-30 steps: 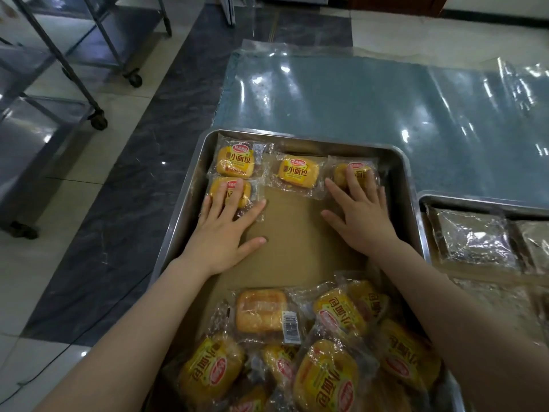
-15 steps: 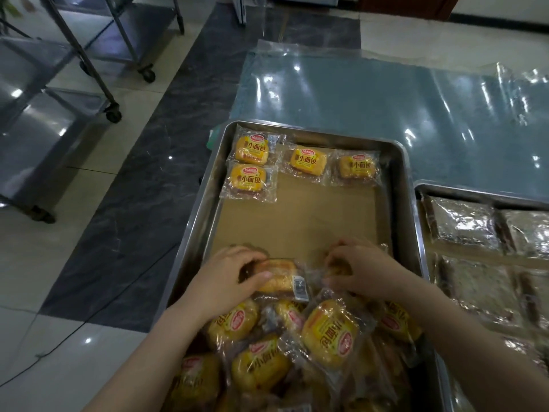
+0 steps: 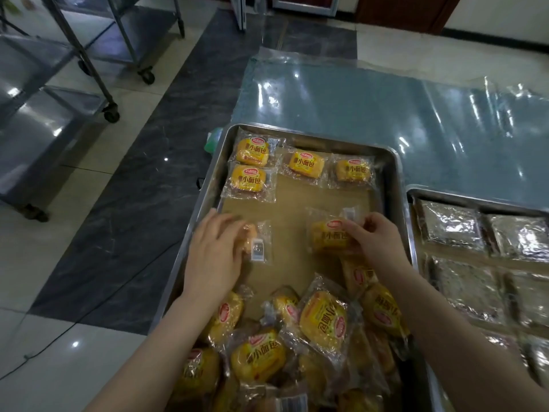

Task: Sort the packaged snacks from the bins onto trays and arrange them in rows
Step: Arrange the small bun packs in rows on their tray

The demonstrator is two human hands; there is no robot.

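On rectangular steel tray (image 3: 389, 185), crinkly plastic-wrapped buns (image 3: 306, 163)

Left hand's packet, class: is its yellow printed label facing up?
No: the packet in the left hand shows its back with a white barcode sticker, not the yellow label.

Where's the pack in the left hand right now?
Head view: the pack is at the tray's left side, held by the left hand, just this side of the second-row pack.
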